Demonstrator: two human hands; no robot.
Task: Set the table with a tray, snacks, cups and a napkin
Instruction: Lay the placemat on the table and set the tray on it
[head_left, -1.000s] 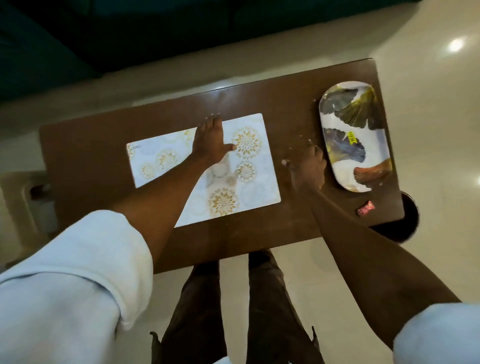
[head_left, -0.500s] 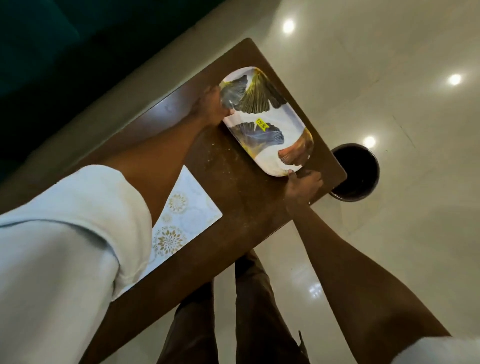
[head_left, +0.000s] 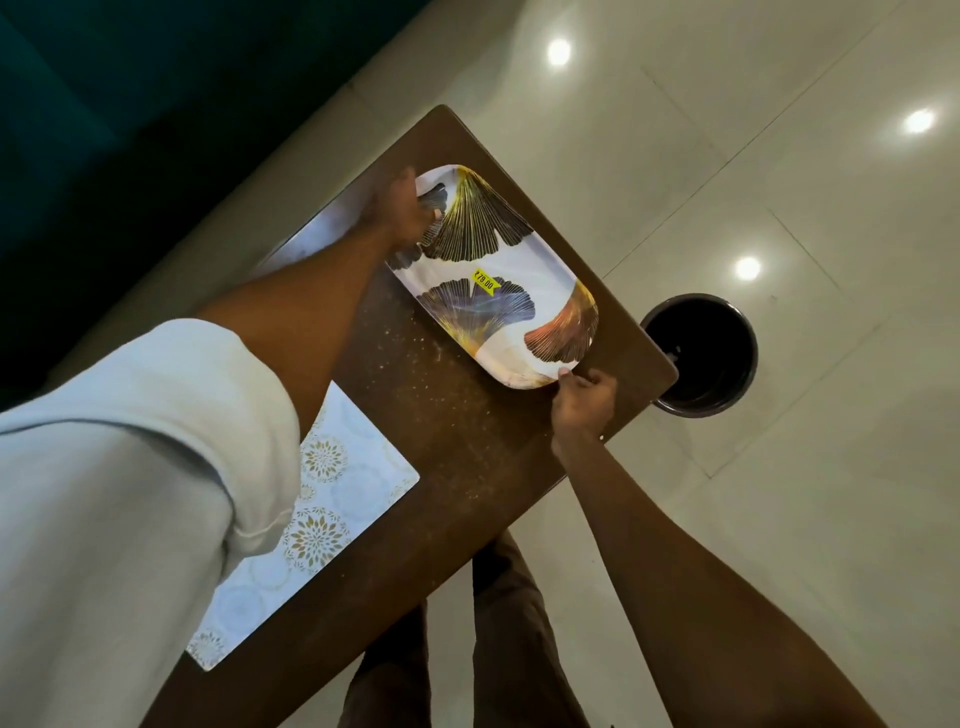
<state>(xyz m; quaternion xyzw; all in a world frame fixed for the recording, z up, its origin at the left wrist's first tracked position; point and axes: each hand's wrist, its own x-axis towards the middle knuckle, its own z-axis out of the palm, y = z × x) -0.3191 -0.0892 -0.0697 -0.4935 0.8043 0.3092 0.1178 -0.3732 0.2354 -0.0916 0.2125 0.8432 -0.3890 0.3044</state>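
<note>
I have both hands on the white oval leaf-printed tray (head_left: 498, 291) at the brown wooden table's (head_left: 447, 415) far right corner: left hand (head_left: 402, 210) clamped on its far end, right hand (head_left: 582, 402) pinching its near rim. The white gold-patterned placemat (head_left: 322, 499) lies near the table's left edge. By my reckoning only the mat is set; no snacks, cups or napkin are in sight.

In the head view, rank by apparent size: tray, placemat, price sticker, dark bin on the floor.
1. Tray and placemat: unsure, the sleeve hides much of the placemat.
2. Dark bin, though it sits farther away, on the floor.
3. Price sticker.
</note>
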